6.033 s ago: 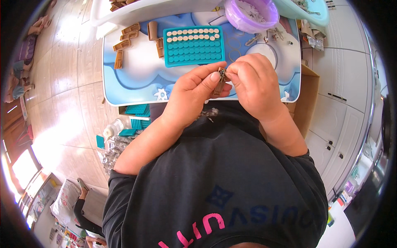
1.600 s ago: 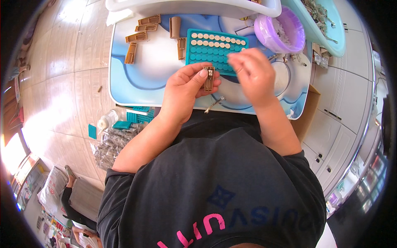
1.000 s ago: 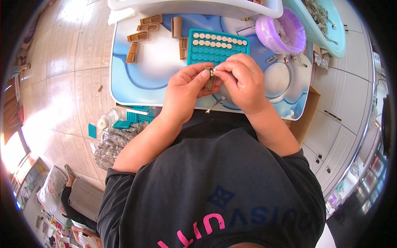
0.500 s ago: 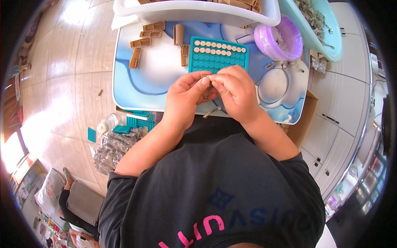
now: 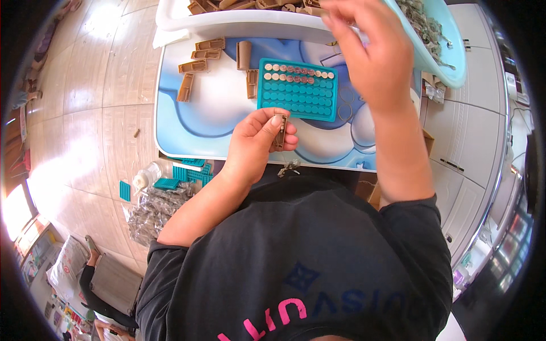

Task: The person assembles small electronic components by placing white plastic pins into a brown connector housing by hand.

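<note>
My left hand [image 5: 253, 136] is closed around a small brown plastic casing [image 5: 280, 138], held upright over the table's near edge with its hollow side showing. Small pale and metallic bits sit inside it. My right hand [image 5: 380, 62] is raised at the upper right, thumb and fingers apart, with nothing visible in it. Its fingertips are over the rim of a white bin [image 5: 273, 24] that holds brown plastic parts [image 5: 250, 4]. Beyond my left hand lies a teal tray [image 5: 298, 111] of round recesses, its upper two rows partly filled with small round discs [image 5: 284, 69].
Several brown casings [image 5: 208, 54] lie at the table's far left. A light-blue basin [image 5: 455, 62] of tangled metallic pieces stands at the far right. A small wiry cluster [image 5: 290, 166] is by the near edge. Teal trays [image 5: 190, 173] and plastic bags [image 5: 153, 210] sit below left.
My right hand has left the casing and swung up and right to the white bin, now covering the purple bowl. My left hand still holds the casing, slightly lower.
</note>
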